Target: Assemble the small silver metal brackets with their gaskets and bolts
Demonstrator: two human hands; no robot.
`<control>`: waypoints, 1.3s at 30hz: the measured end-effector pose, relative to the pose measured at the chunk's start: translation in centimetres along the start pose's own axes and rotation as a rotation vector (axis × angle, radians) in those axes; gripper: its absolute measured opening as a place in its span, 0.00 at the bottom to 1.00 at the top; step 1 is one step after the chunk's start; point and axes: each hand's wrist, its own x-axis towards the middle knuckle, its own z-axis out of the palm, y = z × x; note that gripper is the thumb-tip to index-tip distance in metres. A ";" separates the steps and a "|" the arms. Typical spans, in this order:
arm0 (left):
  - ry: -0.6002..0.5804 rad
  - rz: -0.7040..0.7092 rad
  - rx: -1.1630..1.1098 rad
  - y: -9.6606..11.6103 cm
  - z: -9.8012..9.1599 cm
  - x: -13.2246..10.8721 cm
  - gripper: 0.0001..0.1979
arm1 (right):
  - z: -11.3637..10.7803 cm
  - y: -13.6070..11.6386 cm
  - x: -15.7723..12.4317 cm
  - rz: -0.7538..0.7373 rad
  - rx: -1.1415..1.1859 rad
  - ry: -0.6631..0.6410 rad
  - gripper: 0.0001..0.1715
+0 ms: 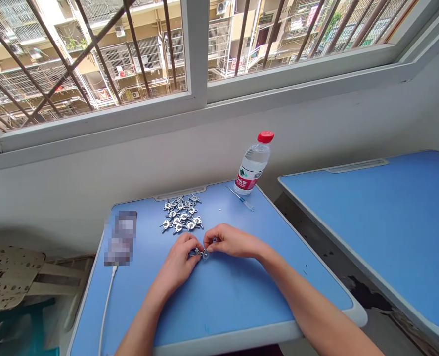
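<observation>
My left hand (181,259) is closed in a pinch on a small silver metal fitting (205,255), low over the middle of the blue desk. From the other side my right hand (230,241) has its thumb and index finger closed at the same fitting. Another small shiny bit (215,240) shows within the curled fingers of the right hand; its kind is too small to tell. Beyond the hands lies a loose pile of similar silver metal fittings (182,216), with round bodies and short pins sticking out.
A water bottle (252,168) with a red cap stands at the back right, beside a pen (241,199). On the left lies a blurred phone-like object (121,238) with a white cable (107,306). A second blue desk (382,207) stands to the right, across a gap.
</observation>
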 end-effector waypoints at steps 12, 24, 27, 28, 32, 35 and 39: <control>-0.020 -0.089 -0.024 0.6 0.1 -0.3 0.14 | 1.5 -0.8 0.2 0.095 -0.016 0.172 0.07; 0.119 -0.027 0.399 0.5 1.2 -0.2 0.07 | 1.2 -2.0 -0.3 0.146 -0.229 0.214 0.10; 0.125 -0.032 0.444 0.6 1.1 -0.4 0.07 | 1.0 -2.2 -0.5 0.152 -0.296 0.197 0.13; 0.121 -0.039 0.456 0.6 1.1 -0.5 0.07 | 1.0 -2.2 -0.5 0.148 -0.319 0.190 0.15; 0.109 -0.054 0.501 0.8 1.0 -0.5 0.06 | 1.6 -2.1 -0.3 0.110 -0.431 0.166 0.18; 0.104 -0.049 0.523 0.9 1.1 -0.6 0.05 | 1.9 -2.2 -0.3 0.118 -0.497 0.153 0.15; 0.111 -0.068 0.542 1.0 1.2 -0.8 0.06 | 2.0 -2.5 -0.6 0.130 -0.554 0.124 0.12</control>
